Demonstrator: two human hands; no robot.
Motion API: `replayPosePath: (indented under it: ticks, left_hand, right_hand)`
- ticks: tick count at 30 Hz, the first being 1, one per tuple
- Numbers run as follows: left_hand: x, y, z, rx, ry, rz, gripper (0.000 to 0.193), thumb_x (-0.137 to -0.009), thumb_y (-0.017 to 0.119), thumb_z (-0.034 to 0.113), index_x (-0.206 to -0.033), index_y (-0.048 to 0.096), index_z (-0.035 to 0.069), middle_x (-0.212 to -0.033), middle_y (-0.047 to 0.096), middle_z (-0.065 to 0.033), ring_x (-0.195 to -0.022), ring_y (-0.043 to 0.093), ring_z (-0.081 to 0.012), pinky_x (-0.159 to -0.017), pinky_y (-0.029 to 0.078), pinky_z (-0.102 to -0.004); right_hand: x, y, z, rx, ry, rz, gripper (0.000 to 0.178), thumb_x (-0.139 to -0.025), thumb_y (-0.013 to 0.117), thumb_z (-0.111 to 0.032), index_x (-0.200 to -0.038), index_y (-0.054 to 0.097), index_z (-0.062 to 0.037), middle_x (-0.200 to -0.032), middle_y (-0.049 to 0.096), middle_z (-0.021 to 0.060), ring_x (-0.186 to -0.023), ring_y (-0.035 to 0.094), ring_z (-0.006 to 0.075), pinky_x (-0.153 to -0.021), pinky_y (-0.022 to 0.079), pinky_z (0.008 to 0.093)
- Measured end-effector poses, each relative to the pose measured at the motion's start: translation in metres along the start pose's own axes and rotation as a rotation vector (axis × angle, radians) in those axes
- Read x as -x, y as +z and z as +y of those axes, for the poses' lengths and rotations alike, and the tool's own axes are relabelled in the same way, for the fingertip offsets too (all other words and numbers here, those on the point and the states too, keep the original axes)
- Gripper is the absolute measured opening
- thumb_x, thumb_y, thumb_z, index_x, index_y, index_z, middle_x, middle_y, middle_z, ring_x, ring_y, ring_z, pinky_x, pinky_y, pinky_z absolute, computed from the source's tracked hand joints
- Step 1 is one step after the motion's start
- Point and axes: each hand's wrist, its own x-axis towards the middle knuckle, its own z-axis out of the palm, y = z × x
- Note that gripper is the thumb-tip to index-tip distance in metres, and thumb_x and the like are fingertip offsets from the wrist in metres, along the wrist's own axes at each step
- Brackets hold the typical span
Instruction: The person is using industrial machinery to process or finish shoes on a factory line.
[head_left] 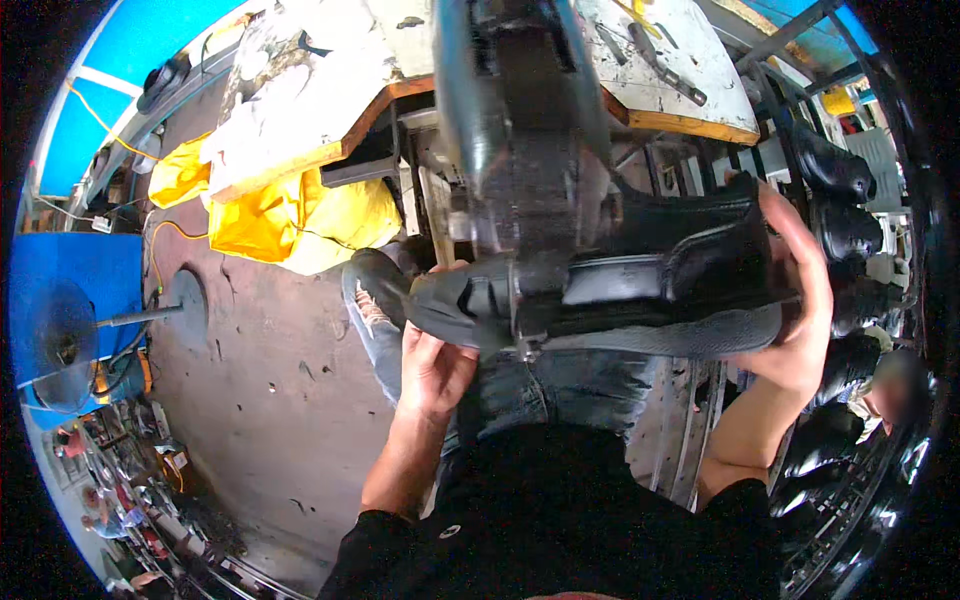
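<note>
A black leather shoe [690, 260] with a dark textured sole edge lies sideways across my lap, toe to the left and heel to the right. My left hand [437, 368] grips it by the toe end, thumb beneath and some fingers hidden behind. At the heel end, my right hand [805, 310] wraps round the back, its fingers reaching up along the far side. A tall dark machine head [530, 150] comes down in front of me, blurred, and its narrow lower end crosses the forward part of the shoe. Where exactly it touches is unclear.
Beyond stands a stained white worktable [370, 40] with a dark tool [665, 65] on it. Yellow sacks [270, 230] hang or lie under its left side. A fan [65, 345] stands left. Racks of black shoes [840, 240] and another person [895, 390] are at the right.
</note>
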Motion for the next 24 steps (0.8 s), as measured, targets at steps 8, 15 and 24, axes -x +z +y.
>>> replayPosePath:
  ticks: [8, 15, 24]
  left_hand:
    - [0.011, -0.028, 0.044, 0.027, 0.071, 0.152, 0.076, -0.084, 0.082, 0.024, -0.148, 0.043, 0.013, -0.149, 0.049, -0.0075, -0.135, 0.049, -0.0246, -0.112, 0.042, -0.0466]
    - [0.013, 0.014, 0.084, -0.74, 0.848, 0.214, 0.089, -0.09, 0.073, 0.036, -0.156, 0.024, 0.003, -0.155, 0.039, -0.0225, -0.143, 0.039, -0.0372, -0.118, 0.03, -0.051]
    - [0.003, 0.108, 0.082, -1.837, 0.683, -0.412, 0.104, -0.051, 0.093, 0.01, -0.142, 0.044, -0.003, -0.145, 0.045, -0.025, -0.137, 0.041, -0.0477, -0.113, 0.03, -0.0621]
  right_hand:
    - [0.013, 0.065, 0.007, 0.057, -0.062, 0.001, 0.116, -0.051, 0.098, -0.026, -0.146, 0.04, 0.0087, -0.151, 0.043, 0.0243, -0.14, 0.044, 0.0337, -0.117, 0.034, 0.0447]
    - [0.021, 0.123, 0.003, -0.404, 0.221, 0.131, 0.105, -0.058, 0.095, -0.023, -0.147, 0.044, -0.0009, -0.15, 0.04, 0.0186, -0.142, 0.038, 0.0339, -0.117, 0.032, 0.0432]
    - [-0.002, 0.118, -0.018, -0.158, 0.069, 0.005, 0.094, -0.065, 0.092, -0.018, -0.146, 0.046, -0.0074, -0.141, 0.04, 0.0223, -0.134, 0.043, 0.0402, -0.112, 0.039, 0.045]
